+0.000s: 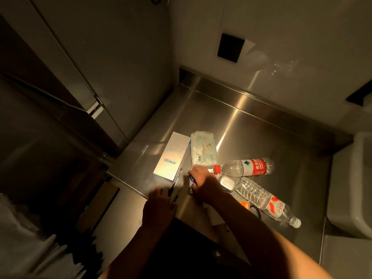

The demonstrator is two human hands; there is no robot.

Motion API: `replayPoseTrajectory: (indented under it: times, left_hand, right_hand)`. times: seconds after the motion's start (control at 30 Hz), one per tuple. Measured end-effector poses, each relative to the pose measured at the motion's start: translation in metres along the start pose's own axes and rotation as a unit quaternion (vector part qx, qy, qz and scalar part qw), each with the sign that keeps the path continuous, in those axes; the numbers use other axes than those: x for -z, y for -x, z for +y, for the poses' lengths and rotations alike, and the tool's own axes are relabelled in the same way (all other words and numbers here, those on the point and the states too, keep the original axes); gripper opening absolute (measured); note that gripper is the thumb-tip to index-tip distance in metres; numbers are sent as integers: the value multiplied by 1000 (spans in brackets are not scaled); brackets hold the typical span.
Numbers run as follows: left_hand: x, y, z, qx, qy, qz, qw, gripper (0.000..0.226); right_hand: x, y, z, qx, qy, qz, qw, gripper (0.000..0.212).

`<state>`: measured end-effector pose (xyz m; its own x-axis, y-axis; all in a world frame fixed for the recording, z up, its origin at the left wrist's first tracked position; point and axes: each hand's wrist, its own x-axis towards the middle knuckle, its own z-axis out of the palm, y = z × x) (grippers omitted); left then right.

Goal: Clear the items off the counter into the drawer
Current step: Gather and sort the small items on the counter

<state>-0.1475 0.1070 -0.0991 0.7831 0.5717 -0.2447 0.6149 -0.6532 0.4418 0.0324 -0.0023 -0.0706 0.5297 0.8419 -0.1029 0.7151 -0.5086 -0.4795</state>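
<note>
Pens (175,184) lie near the steel counter's (251,125) front edge, long axis running from my left hand (161,206) toward the white Anker box (171,157). That hand reaches forward, fingers curled on the pens' near end. My right hand (203,182), knuckles up, grips a small blue-and-black item I cannot identify, just beside the red-capped bottle (244,167).

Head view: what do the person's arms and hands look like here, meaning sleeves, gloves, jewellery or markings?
Both forearms are bare from the bottom edge of the frame to the wrist, with no sleeve showing. The left hand and the right hand wear no gloves. No watch, ring or bracelet can be made out, and no markings, though the light is dim and warm, so fine detail is hard to tell.
</note>
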Motion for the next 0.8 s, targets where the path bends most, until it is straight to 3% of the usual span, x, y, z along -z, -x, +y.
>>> replayPoseTrajectory:
  times: [0.17,0.27,0.43,0.57,0.7,0.8]
  left_hand:
    - [1,-2,3,20,-13,-10,1000,47]
    - [0,-3,7,32,-6,-11,999,41]
    - [-1,-6,9,40,2,-15,999,34]
    - [1,-8,12,43,18,-19,999,35]
    - [1,-9,10,33,44,-26,998,41]
    - [2,-9,7,27,38,-32,998,37]
  right_hand:
    - [-8,-9,2,-18,9,-41,999,28]
    - [-11,-10,1,-89,-66,-58,992,29]
    - [-20,-1,2,-155,-147,-11,977,29]
    - [-23,-3,11,-83,-63,-44,994,42]
    - [-21,2,5,41,125,17,991,39]
    - [-25,0,1,55,102,1,993,38]
